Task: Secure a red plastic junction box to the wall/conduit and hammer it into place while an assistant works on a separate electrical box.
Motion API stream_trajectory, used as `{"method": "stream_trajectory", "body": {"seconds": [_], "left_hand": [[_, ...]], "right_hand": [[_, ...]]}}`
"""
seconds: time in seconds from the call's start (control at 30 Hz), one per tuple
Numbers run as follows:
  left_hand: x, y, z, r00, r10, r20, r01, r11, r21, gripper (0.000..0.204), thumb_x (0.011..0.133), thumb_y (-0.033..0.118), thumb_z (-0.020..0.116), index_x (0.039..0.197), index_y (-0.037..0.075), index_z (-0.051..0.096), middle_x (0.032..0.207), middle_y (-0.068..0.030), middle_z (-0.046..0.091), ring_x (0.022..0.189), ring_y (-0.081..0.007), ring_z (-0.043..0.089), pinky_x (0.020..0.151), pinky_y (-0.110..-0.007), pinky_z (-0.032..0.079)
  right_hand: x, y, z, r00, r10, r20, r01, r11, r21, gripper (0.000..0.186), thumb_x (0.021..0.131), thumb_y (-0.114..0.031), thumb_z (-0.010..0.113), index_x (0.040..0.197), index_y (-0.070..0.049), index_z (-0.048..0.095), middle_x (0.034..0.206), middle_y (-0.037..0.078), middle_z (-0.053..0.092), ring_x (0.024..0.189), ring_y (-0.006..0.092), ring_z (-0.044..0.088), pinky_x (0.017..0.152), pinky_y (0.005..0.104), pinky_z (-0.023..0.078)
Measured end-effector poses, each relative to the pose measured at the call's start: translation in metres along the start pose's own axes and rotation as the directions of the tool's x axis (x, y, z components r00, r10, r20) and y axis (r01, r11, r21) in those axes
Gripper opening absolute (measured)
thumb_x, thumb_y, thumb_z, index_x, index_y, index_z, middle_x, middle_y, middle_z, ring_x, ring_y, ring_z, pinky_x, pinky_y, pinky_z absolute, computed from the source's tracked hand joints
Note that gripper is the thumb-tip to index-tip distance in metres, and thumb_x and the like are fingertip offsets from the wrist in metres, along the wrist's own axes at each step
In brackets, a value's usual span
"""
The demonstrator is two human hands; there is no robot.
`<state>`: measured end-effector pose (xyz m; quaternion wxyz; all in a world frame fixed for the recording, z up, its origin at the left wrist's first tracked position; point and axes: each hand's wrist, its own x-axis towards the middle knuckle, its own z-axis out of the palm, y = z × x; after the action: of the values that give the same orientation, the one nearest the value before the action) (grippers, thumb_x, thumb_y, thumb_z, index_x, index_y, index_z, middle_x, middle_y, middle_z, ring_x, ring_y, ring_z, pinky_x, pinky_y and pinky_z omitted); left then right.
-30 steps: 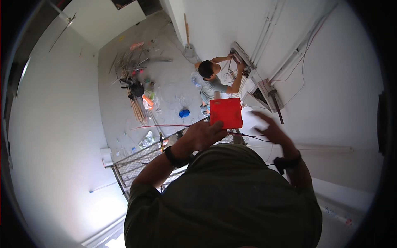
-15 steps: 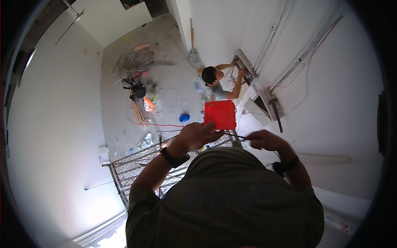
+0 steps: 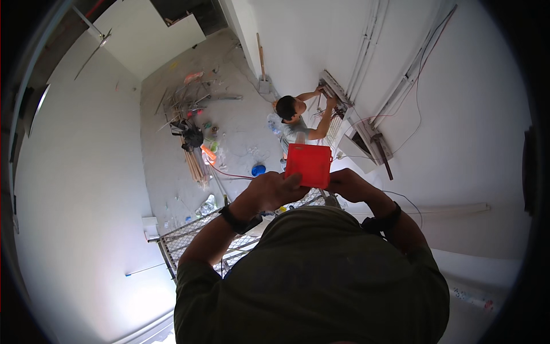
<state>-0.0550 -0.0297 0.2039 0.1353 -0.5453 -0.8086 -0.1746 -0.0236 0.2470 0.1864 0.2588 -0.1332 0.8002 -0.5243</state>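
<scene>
I hold a red square box (image 3: pixel 309 160) up in front of me with my left hand (image 3: pixel 275 189), the thumb lying over its lower left part. My right hand (image 3: pixel 349 184) is at the box's lower right corner with its fingers curled; what they grip is hidden. A pale cylinder (image 3: pixel 299 138) shows just beyond the box's top edge. A red wire (image 3: pixel 231 175) runs in from the left toward the box, and a thin dark cable (image 3: pixel 409 200) loops out to the right of my right hand.
Below me is a metal mesh platform (image 3: pixel 183 238). On the floor beyond, a co-worker (image 3: pixel 292 117) works at a wall panel (image 3: pixel 335 83) beside a second housing (image 3: pixel 378 143). Rods and bundles (image 3: pixel 192 135), a blue container (image 3: pixel 258 169) and a shovel (image 3: pixel 261 69) are scattered around.
My right hand, raised apart from the box a second ago, has come down onto the dark cable and then moved left to the box's corner. The box has shifted slightly.
</scene>
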Motion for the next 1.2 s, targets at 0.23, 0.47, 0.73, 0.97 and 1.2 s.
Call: {"method": "stream_trajectory", "body": {"seconds": [0.23, 0.47, 0.73, 0.97, 1.2], "left_hand": [[-0.031, -0.022, -0.02, 0.99, -0.016, -0.139, 0.033, 0.992, 0.125, 0.036, 0.067, 0.016, 0.066, 0.103, 0.022, 0.062, 0.085, -0.0011, 0.05, 0.055, -0.0154, 0.056, 0.044, -0.028, 0.047], [-0.001, -0.007, -0.009, 0.992, 0.115, 0.046, -0.117, 0.993, 0.033, 0.028, 0.071, 0.016, 0.066, 0.097, 0.023, 0.063, 0.085, -0.0033, 0.049, 0.055, -0.0177, 0.056, 0.043, -0.03, 0.045], [-0.041, -0.008, -0.026, 0.97, 0.067, -0.235, -0.087, 0.993, -0.075, 0.026, 0.072, 0.01, 0.068, 0.097, 0.014, 0.061, 0.086, -0.0051, 0.054, 0.064, -0.0213, 0.059, 0.054, -0.032, 0.049], [-0.083, -0.001, 0.02, 0.638, -0.675, -0.369, 0.392, 0.698, -0.599, 0.035, 0.093, 0.034, 0.051, 0.101, 0.0, 0.052, 0.096, -0.0106, 0.058, 0.079, -0.0185, 0.059, 0.063, -0.031, 0.048], [-0.096, 0.012, -0.002, 0.702, -0.614, -0.362, 0.309, 0.72, -0.621, 0.029, 0.078, 0.02, 0.071, 0.098, 0.003, 0.058, 0.105, -0.0139, 0.058, 0.092, -0.0241, 0.059, 0.077, -0.034, 0.048]], "right_hand": [[-0.04, 0.016, -0.04, 0.982, 0.189, -0.032, -0.191, 0.965, -0.179, 0.021, 0.088, -0.018, 0.061, 0.101, -0.004, 0.067, 0.074, 0.008, 0.065, 0.068, 0.0092, 0.055, 0.066, 0.0273, 0.046], [0.017, -0.005, 0.013, 0.969, -0.242, -0.042, 0.228, 0.952, -0.204, 0.021, 0.084, -0.012, 0.064, 0.105, -0.008, 0.067, 0.079, 0.011, 0.066, 0.07, 0.0126, 0.062, 0.068, 0.0291, 0.049], [-0.055, 0.003, -0.073, 0.956, -0.042, -0.29, -0.021, 0.977, -0.214, 0.012, 0.082, 0.0, 0.056, 0.088, 0.0, 0.066, 0.069, 0.006, 0.061, 0.063, 0.0108, 0.056, 0.059, 0.0263, 0.046], [-0.059, -0.024, -0.087, 0.859, 0.019, -0.511, -0.07, 0.994, -0.08, 0.013, 0.085, -0.005, 0.056, 0.093, -0.001, 0.066, 0.069, 0.001, 0.055, 0.06, 0.0079, 0.043, 0.059, 0.0231, 0.039], [-0.052, -0.027, -0.065, 0.668, -0.456, -0.589, 0.218, 0.876, -0.431, 0.024, 0.084, 0.003, 0.054, 0.105, -0.005, 0.062, 0.065, 0.004, 0.048, 0.054, 0.0115, 0.043, 0.051, 0.0278, 0.037]]}}
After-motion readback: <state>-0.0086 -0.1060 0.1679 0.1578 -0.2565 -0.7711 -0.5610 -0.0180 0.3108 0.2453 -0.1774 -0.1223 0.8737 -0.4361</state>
